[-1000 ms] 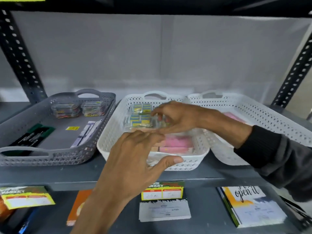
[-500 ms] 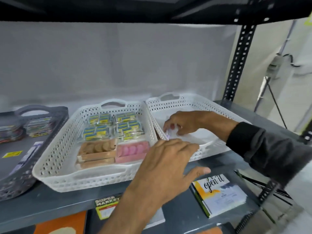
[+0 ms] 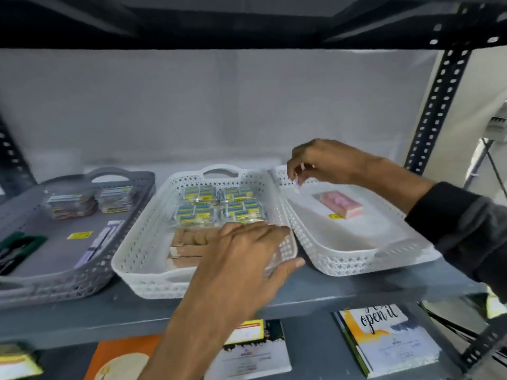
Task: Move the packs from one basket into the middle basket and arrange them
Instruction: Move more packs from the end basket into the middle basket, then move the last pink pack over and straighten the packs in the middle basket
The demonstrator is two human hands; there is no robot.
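Observation:
The middle white basket (image 3: 142, 242) holds several blue-and-yellow packs (image 3: 219, 205) at the back and brown biscuit packs (image 3: 189, 242) at the front left. My left hand (image 3: 241, 259) lies spread over its front right part, thumb outside the rim, holding nothing and hiding what is underneath. The right white basket (image 3: 343, 261) contains one pink pack (image 3: 341, 205) in clear wrapping. My right hand (image 3: 326, 163) is raised over that basket's back left corner, its fingertips pinched on a corner of the pack's clear wrapping. Whether the pink pack touches the basket floor is unclear.
A grey basket (image 3: 68, 281) at the left holds small stacked packs, pens and a yellow label. A black perforated upright (image 3: 436, 105) stands at the right. Below the shelf edge (image 3: 329, 294) lie booklets (image 3: 384, 341) and cards. The shelf above hangs low.
The view swung from the middle basket toward the right one. My right hand left the middle basket, reached into the right basket and now lifts, pinched on the wrapping. My left hand moved right.

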